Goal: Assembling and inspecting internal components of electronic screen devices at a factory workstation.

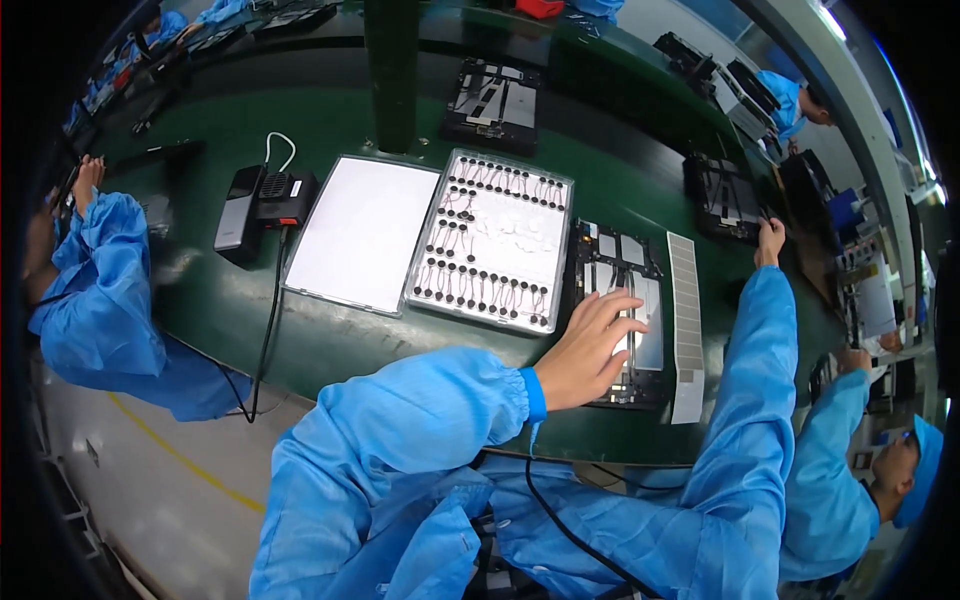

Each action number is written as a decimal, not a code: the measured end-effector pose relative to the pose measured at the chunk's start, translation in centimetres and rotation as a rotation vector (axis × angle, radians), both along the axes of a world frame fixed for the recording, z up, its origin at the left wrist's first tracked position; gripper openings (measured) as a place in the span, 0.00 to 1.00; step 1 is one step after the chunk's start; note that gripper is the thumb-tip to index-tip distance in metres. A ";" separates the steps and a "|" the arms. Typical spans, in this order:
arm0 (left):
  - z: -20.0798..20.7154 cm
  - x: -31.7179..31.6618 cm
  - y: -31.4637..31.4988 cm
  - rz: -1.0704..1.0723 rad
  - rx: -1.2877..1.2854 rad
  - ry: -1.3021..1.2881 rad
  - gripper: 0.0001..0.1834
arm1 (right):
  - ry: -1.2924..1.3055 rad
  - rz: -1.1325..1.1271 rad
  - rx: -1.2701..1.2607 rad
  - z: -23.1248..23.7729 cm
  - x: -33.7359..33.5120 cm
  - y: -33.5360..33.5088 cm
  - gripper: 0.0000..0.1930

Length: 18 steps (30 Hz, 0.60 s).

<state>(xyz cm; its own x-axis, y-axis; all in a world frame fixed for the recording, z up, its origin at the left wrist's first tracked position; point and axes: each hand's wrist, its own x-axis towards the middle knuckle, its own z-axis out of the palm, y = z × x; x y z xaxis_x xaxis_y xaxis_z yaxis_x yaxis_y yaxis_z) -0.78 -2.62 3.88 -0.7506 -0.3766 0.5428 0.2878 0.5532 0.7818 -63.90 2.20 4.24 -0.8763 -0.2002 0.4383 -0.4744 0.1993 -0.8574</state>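
the bench (340, 352) is dark green, with a green post (390, 80) rising at its far side. left of it, a yellow line (185, 452) crosses the pale floor (150, 510). people in blue work on both sides, one person (905, 470) at the right in a blue cap.

the near unit (650, 350), flat with black and silver parts, lies under the left hand (595, 350), which is palm down, fingers spread, clasping nothing. the right hand (770, 242) is at a corner of the far unit (725, 195), fingers bent; at this distance i cannot tell whether it grips. a third unit (492, 105) sits near the post.

left of the near unit is a clear tray (505, 240) of round black parts with wires, then a white sheet (365, 235). right of it lies a grey strip (686, 320) with rows of oblong labels. the black box (287, 190) bears an orange-red label (291, 221), its print too small to read.
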 end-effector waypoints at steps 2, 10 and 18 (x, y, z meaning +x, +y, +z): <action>0.0 0.5 0.1 0.018 -0.035 -0.023 0.19 | -0.022 0.005 -0.024 -0.6 0.4 0.1 0.15; 0.0 0.1 0.1 -0.017 -0.085 -0.033 0.17 | 0.553 -0.172 0.617 1.8 -0.7 3.1 0.11; 0.7 0.2 -0.6 -0.105 -0.117 0.005 0.16 | 0.108 0.684 -0.154 12.3 28.8 0.7 0.10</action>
<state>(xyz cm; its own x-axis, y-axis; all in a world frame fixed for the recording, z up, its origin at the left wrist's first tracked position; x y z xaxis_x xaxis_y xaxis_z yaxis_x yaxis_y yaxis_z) -0.62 -3.21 4.60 -0.7799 -0.2306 0.5818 0.3520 0.6070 0.7125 -35.14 2.87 16.53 -0.5261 -0.6187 0.5835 -0.5343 -0.2934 -0.7928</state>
